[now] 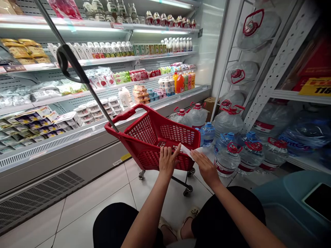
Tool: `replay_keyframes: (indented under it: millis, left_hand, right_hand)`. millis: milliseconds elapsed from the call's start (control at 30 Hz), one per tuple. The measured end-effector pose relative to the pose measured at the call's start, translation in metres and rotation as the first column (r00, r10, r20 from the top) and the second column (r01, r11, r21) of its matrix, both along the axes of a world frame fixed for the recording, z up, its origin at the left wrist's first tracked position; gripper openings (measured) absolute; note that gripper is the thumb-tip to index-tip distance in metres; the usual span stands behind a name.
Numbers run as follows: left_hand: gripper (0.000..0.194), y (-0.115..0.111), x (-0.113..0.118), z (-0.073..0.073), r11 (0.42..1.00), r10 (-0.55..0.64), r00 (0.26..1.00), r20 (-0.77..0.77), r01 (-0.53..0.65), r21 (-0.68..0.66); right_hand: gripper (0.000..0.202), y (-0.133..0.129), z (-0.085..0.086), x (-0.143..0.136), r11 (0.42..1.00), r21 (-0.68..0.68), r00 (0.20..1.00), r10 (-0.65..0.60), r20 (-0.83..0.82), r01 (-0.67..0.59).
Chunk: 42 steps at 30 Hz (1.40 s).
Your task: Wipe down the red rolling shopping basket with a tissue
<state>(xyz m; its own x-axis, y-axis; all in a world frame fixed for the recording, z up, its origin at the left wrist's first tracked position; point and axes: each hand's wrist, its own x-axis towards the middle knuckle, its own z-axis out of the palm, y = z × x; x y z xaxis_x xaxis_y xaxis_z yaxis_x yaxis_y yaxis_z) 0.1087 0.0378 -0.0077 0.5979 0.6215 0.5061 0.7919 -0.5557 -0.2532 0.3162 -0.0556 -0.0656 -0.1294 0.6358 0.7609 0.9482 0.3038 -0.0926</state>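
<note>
From my seat at the far end of the feed, I have the left hand (167, 162) with fingers spread over the near rim of the red shopping cart (168, 120), thumb beside a strip of white paper (186, 151), while the right hand's (207, 168) fingertips lie close together on its other end at the same rim; I cannot tell whether they pinch it. Red-handled water bottles (227, 159) stand just beyond, a blue bottle (307, 136) seems to read "Ganten", and the yellow price tag (317, 88) shows, as best I can make out, "118", cut off by the edge. Left of the cart runs a stocked fridge (111, 162), its small labels too blurred to read.
</note>
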Motion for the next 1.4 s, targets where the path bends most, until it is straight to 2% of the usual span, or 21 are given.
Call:
replay_keyframes:
  millis: [133, 200, 300, 367, 433, 533, 633, 700, 767, 900, 1000, 1067, 1133, 1300, 1400]
  left_hand:
    - [0.114, -0.012, 0.020, -0.002, 1.000, -0.013, 0.999, 0.038, 0.014, -0.028]
    - [0.110, -0.017, 0.028, -0.002, 0.998, -0.039, 0.998, 0.046, 0.041, -0.050]
    - [0.104, -0.019, 0.029, 0.001, 0.991, -0.105, 0.994, 0.042, 0.108, -0.076]
    - [0.102, -0.017, 0.018, 0.007, 0.979, -0.182, 0.983, 0.015, 0.182, -0.087]
    - [0.098, -0.013, -0.001, 0.016, 0.974, -0.212, 0.977, -0.001, 0.211, -0.083]
    - [0.088, -0.008, -0.031, 0.027, 0.996, -0.074, 0.995, 0.062, 0.078, -0.051]
    - [0.080, -0.007, -0.047, 0.030, 0.998, 0.033, 0.995, 0.097, -0.027, -0.064]
    - [0.077, -0.009, -0.047, 0.028, 0.995, 0.052, 0.995, 0.087, -0.044, -0.089]
    - [0.078, -0.010, -0.042, 0.026, 0.993, 0.065, 0.995, 0.082, -0.056, -0.103]
    - [0.089, -0.014, -0.033, 0.024, 0.993, 0.077, 0.994, 0.074, -0.070, -0.095]
    - [0.092, -0.015, -0.035, 0.025, 0.994, 0.081, 0.995, 0.058, -0.076, -0.084]
    - [0.092, -0.016, -0.043, 0.027, 0.996, 0.040, 0.998, 0.037, -0.037, -0.084]
    - [0.091, -0.016, -0.055, 0.030, 0.997, 0.002, 0.999, 0.035, 0.000, -0.083]
    - [0.084, -0.014, -0.076, 0.036, 0.997, 0.061, 0.991, 0.118, -0.054, -0.063]
    - [0.078, -0.012, -0.074, 0.034, 0.996, 0.063, 0.989, 0.132, -0.053, -0.072]
  right_hand:
    - [0.073, 0.006, 0.001, 0.003, 0.995, 0.000, 0.994, -0.100, -0.048, 0.100]
    - [0.071, 0.012, 0.007, -0.010, 0.993, -0.005, 0.992, -0.115, -0.060, 0.115]
    - [0.069, 0.026, 0.019, -0.033, 0.998, -0.011, 0.997, -0.065, -0.047, 0.064]
    - [0.067, 0.034, 0.025, -0.037, 0.999, -0.012, 0.999, -0.033, -0.031, 0.033]
    - [0.067, 0.036, 0.025, -0.026, 1.000, -0.016, 1.000, -0.024, -0.013, 0.023]
    - [0.068, 0.031, 0.018, 0.002, 0.999, -0.017, 0.999, -0.047, -0.004, 0.047]
    - [0.068, 0.025, 0.011, 0.015, 0.996, -0.027, 0.996, -0.081, -0.032, 0.081]
    - [0.068, 0.027, 0.011, 0.004, 0.994, -0.034, 0.993, -0.102, -0.056, 0.101]
    - [0.067, 0.032, 0.015, -0.020, 0.995, -0.028, 0.993, -0.097, -0.061, 0.095]
    - [0.067, 0.048, 0.031, -0.080, 1.000, 0.007, 0.999, 0.022, -0.024, -0.022]
    - [0.068, 0.052, 0.037, -0.097, 0.997, 0.033, 0.998, 0.069, -0.006, -0.068]
    - [0.069, 0.048, 0.035, -0.087, 0.996, 0.038, 0.997, 0.075, 0.016, -0.075]
    - [0.070, 0.041, 0.030, -0.063, 0.997, 0.029, 0.998, 0.065, 0.027, -0.065]
    - [0.071, 0.027, 0.010, -0.002, 0.997, 0.014, 0.996, -0.076, -0.036, 0.076]
    - [0.066, 0.030, 0.006, 0.006, 0.989, 0.001, 0.987, -0.146, -0.071, 0.146]
